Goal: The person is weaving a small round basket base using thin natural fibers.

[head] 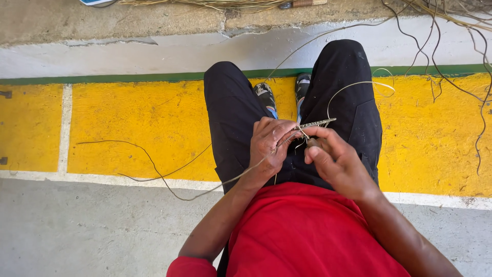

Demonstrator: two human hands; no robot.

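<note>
Woven strip (316, 123) pinched between both hands' grip.

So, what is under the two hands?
Under the left hand and right hand lie black trousers and a red shirt. The hands cover part of the thin fibre strand and blade.

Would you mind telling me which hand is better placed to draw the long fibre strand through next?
Probably the left hand: the strand runs out from its grip, while the right hand holds the blade.
</note>
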